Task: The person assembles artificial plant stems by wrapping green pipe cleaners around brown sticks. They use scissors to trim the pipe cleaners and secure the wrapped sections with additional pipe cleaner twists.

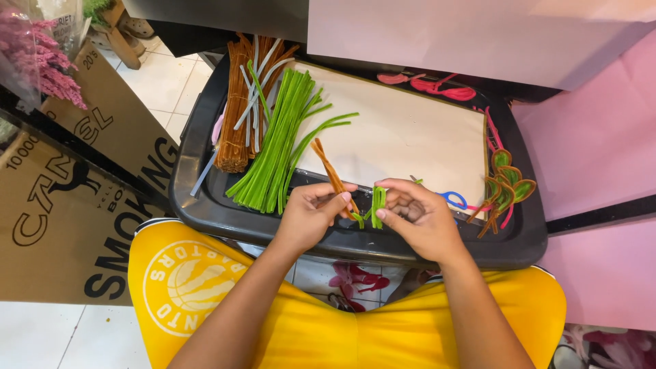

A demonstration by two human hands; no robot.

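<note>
Yellow shorts (342, 335) below, both hands (311, 215) (417, 219) pinch pipe cleaners (355, 205) over a black tray (205, 205) above white tiles (164, 82).

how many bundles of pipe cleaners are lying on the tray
2: a brown bundle at the tray's far left, and a green bundle just right of it. A few loose grey ones lie across them; others may be hidden.

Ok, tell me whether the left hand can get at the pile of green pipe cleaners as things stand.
Probably yes. The green pipe cleaners lie loose on the tray just ahead of the left hand, with nothing between. But that hand already pinches a brown pipe cleaner, so its grip is taken.
</note>
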